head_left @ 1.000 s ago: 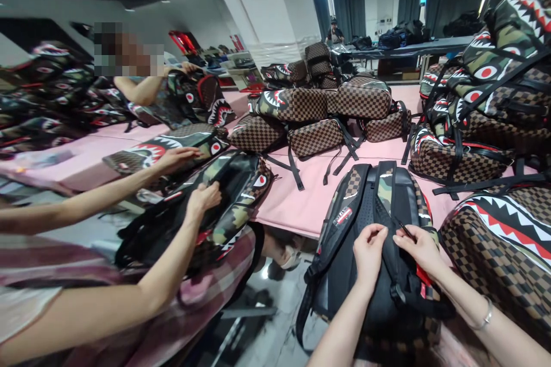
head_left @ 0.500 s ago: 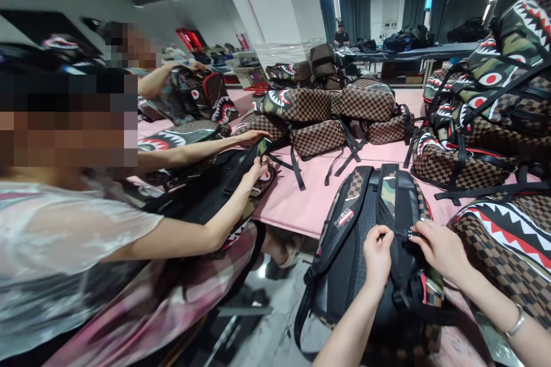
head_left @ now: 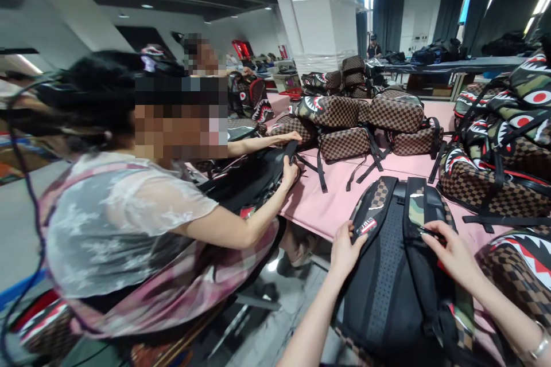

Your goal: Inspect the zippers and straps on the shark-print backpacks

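A backpack [head_left: 374, 298] lies with its black padded back facing up, partly over the pink table's edge. It has brown checkered and camouflage trim. My left hand [head_left: 344, 249] is closed on the edge of its left shoulder strap [head_left: 381, 200], beside a red-and-white label [head_left: 367, 226]. My right hand [head_left: 451, 252] is at the right shoulder strap [head_left: 416, 206], just below its camouflage patch. Its fingers pinch a small, thin black tool [head_left: 434, 233], whose kind I cannot make out. Its tip touches or lies close to the strap.
Left of me a seated co-worker [head_left: 129, 229] handles another black-backed bag [head_left: 245, 175]. Checkered shark-mouth backpacks [head_left: 344, 112] stand across the pink table [head_left: 310, 200]. More are piled on the right [head_left: 495, 178], and one [head_left: 516, 264] lies close by my right forearm. A white pillar [head_left: 321, 11] rises behind.
My left hand has moved from the middle of the backpack to its left strap. My right hand stays at the right strap. The view has swung left.
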A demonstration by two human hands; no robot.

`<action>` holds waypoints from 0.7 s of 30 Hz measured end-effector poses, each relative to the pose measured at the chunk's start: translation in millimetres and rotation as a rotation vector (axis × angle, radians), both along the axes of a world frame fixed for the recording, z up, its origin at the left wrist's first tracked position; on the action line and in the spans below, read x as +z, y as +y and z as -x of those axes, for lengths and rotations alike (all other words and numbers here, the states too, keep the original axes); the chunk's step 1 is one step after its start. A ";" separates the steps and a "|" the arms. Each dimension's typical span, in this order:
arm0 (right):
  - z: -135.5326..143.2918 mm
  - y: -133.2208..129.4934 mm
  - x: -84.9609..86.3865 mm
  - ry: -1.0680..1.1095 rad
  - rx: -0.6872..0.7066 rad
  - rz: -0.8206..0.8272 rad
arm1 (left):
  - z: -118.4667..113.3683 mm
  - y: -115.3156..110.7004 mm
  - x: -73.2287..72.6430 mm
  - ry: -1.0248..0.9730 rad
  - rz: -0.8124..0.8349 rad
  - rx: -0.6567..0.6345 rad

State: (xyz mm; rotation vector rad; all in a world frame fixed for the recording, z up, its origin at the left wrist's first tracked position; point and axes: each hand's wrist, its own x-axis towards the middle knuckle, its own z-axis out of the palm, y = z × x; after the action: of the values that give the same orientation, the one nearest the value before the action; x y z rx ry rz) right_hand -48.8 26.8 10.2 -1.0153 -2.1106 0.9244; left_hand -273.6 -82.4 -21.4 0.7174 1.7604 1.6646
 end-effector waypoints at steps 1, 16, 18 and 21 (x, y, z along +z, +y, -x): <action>13.8 0.8 1.7 -0.009 0.025 0.006 | 4.5 2.1 -1.1 -0.073 0.024 -0.062; 85.0 16.7 -15.2 -0.016 -0.092 0.026 | -35.3 13.7 -3.8 0.003 -0.094 -0.139; 81.3 27.6 -13.9 -0.022 -0.055 0.115 | -35.2 11.5 -8.5 0.101 -0.065 -0.121; 80.8 39.9 -10.9 -0.011 0.028 0.319 | -31.8 10.8 -11.6 0.137 -0.070 -0.153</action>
State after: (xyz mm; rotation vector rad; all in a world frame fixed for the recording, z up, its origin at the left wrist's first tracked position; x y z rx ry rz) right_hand -129.6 66.7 -0.7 -1.1495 -2.0303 1.3023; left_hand -241.8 -71.6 -32.9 0.9938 1.6998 1.6128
